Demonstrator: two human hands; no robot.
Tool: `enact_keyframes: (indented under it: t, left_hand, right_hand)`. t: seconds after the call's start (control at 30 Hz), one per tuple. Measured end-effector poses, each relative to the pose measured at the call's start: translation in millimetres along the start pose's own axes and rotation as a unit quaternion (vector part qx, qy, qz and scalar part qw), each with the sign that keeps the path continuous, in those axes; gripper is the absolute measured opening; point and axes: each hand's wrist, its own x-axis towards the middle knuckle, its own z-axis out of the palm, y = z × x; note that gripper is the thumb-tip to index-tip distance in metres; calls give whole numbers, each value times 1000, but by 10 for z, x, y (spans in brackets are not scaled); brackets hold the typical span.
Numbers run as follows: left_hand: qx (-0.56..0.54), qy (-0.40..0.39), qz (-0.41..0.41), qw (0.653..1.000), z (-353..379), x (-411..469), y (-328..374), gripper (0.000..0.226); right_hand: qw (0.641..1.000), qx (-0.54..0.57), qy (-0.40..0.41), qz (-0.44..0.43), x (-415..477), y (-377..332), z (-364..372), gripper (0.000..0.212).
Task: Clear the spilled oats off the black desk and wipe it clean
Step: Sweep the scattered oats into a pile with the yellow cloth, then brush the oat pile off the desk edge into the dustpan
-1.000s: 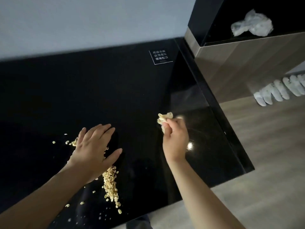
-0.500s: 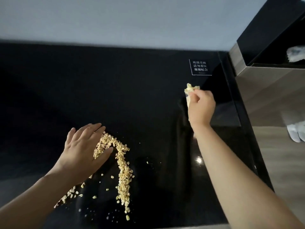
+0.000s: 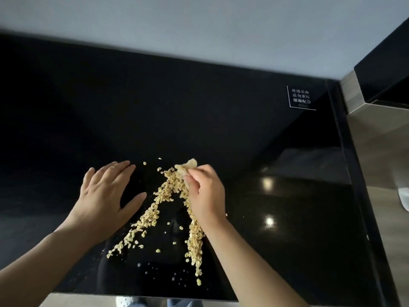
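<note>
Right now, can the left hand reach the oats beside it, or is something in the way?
Probably yes. The left hand is open, and the nearer line of oats lies just past its thumb on the black desk, with nothing between them.

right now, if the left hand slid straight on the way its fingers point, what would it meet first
Likely nothing but bare black desk up to the wall. The left hand points past the oats; a stray flake lies just right of that line.
</note>
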Motion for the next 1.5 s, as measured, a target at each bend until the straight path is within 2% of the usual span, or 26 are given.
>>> enact_keyframes:
  t: [0.07,0.1,0.2,0.33,0.4,0.53,0.6,0.7,0.77,0.9,1.17,1.5]
  left_hand:
    - [-2,-2,-12,1000,-17,-82,-117,86]
    - [-3,-5,-15,1000,-26,-119,-168,87]
    - [-4,-14,-17,1000,-34,-233,-290,88]
    - [-12,-24,-20,999,-58,-429,-459,91]
    - [-18,-27,-14,999,-72,-501,-501,92]
    - [-24,-33,6,999,-88,-629,-558,91]
    - [-28,-34,6,999,-80,-717,-614,91]
    - [-35,-41,4,999,-67,-885,-678,91]
    - [-49,-40,1,998,-83,-1003,-695,87]
    - [-77,-56,-6,995,-142,-1196,-774,70]
    - [-115,-81,7,990,-250,-1646,-875,66]
    - [-117,-111,77,984,-486,-2041,-681,61]
  right_hand:
    - [998,42,-7,43,-19,-118,-48,16]
    - [996,51,20,67,-4,-135,-147,14]
    - [985,9,130,109,-37,44,-585,13]
    - [968,-49,163,185,-374,400,-846,18]
    - [966,-80,161,184,-513,458,-794,19]
    - [973,-94,155,146,-574,87,-428,17]
    - [983,-83,124,109,-629,-163,-126,16]
    - [988,-38,84,125,-748,-401,155,19]
    - [983,-10,103,153,-818,-448,106,20]
    - [964,-25,190,184,-1099,-542,-243,21]
    - [960,-63,170,215,-1875,-965,-533,19]
    - [945,-50,224,232,-2600,-1398,-642,14]
